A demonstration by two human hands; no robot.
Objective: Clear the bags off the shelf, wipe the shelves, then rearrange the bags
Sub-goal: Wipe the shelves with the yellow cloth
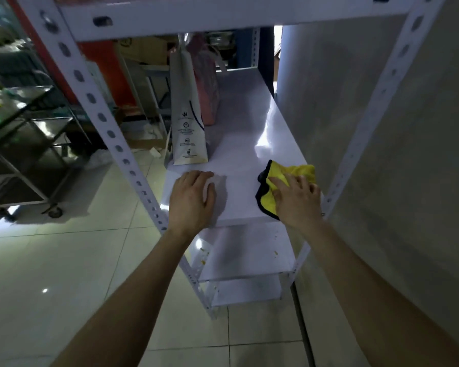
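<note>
Two bags (188, 120) stand on the middle shelf (241, 133), so the clearing step looks unfinished or only partly done, while wiping is under way. Nearest is a tall white paper bag with printed marks on its narrow side; behind it, touching or nearly so, is a pink bag (208, 83), though the dim light makes its shape hard to read. Both sit along the shelf's left edge, upright, long axes vertical, openings up, narrow sides facing the camera.

At the front right of that shelf lies the yellow cloth (284, 178) with a dark border. On it the right hand (296, 197) lies flat, fingers spread and pressing it down rather than gripping. Over at the front left, the left hand (191, 197) rests palm down, fingers loosely curled; something pale shows under them, but I cannot tell whether it is an object or glare.

Judging by this, the front and right of the shelf are being wiped, with the strip under the bags yet to be reached. Below, the lower shelf (247, 250) carries small yellowish specks, so it probably needs wiping too. Rearranging comes last.
</note>
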